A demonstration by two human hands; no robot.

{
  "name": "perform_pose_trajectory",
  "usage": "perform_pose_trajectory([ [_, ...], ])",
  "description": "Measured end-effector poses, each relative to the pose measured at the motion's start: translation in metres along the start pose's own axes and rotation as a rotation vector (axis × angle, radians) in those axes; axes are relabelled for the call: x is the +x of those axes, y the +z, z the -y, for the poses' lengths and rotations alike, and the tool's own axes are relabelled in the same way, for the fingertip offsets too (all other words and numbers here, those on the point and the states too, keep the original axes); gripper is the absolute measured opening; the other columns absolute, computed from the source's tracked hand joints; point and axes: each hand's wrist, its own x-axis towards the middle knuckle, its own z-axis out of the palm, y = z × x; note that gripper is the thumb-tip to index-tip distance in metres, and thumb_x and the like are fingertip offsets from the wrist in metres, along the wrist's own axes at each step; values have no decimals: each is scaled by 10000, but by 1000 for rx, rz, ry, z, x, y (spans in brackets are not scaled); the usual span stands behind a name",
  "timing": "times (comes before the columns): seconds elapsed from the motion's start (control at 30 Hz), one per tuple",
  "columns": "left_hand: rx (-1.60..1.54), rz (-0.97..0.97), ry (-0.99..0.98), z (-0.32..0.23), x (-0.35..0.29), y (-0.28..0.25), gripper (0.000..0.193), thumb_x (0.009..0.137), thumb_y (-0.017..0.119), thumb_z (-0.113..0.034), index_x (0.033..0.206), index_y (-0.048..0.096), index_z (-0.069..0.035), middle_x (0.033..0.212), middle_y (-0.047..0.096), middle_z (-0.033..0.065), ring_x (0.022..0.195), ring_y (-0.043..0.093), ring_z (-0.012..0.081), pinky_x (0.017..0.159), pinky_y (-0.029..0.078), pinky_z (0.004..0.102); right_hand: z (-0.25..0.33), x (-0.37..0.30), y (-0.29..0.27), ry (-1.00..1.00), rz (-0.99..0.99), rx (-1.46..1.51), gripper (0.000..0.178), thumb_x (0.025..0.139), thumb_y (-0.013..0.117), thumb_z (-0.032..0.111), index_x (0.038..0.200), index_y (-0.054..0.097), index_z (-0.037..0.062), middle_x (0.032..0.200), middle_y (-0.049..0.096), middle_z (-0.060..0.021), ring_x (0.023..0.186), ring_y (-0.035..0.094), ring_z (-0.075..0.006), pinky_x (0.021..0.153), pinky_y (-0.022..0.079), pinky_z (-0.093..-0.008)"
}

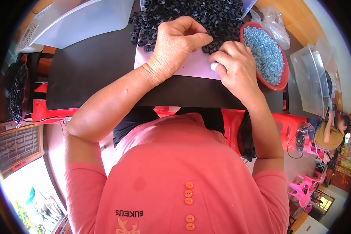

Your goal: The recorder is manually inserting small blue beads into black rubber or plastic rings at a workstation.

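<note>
A heap of small black ring-like plastic parts [222,19] lies at the far middle of the table, partly on a pale pink sheet [197,67]. Over the near edge of this heap, my left hand [177,46] is closed in a pinch, thumb against forefinger; whatever it pinches is too small to make out. My right hand [236,66] is closed too, low over the sheet, fingers curled toward the thumb. A white wrapping [214,66] shows at its thumb tip. Its palm is hidden. Just right of it stands a red basin [286,74] filled with tiny light-blue pieces [263,54].
The dark tabletop [93,70] bears a large translucent bin [89,23] at the far left. Beyond the basin are a crumpled clear bag [275,25] and a clear plastic box [310,80]. Red stools [286,126] stand below. Another person [329,134] sits far right.
</note>
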Motion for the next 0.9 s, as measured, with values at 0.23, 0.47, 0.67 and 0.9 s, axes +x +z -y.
perform_pose_trajectory([
  [0.23, 108, 31, -17, 7, 3, 0, 106, 799, 734, -95, 842, 674, -18, 697, 635, -1, 571, 541, 37, 488, 406, 194, 19, -2, -1, 82, 2, -158, 108, 680, 701, 87, 782, 689, 121, 859, 559, -47, 873, 528, -250, 741, 368, -394],
  [0.47, 16, 89, -97, 4, 4, 1, 119, 844, 713, -80, 914, 672, 8, 738, 646, 29, 615, 588, 76, 514, 453, 221, 29, -17, 6, -56, -98, -165, 76, 705, 637, 93, 779, 647, 78, 847, 527, -49, 865, 536, -243, 738, 366, -395],
  [0.67, -47, 126, -135, 7, 4, 3, 123, 858, 704, -43, 947, 660, 29, 754, 653, 53, 651, 624, 109, 536, 479, 230, 32, -27, 10, -2, -90, -168, 113, 708, 640, 77, 819, 622, 83, 869, 531, -53, 872, 543, -235, 743, 364, -389],
  [0.9, -8, 142, -140, 6, 4, 3, 126, 858, 703, -41, 952, 663, 33, 754, 655, 54, 644, 615, 99, 548, 484, 226, 29, -41, 3, 92, -101, 56, 216, 726, 646, 8, 928, 613, 78, 887, 557, -54, 893, 569, -255, 746, 369, -382],
])
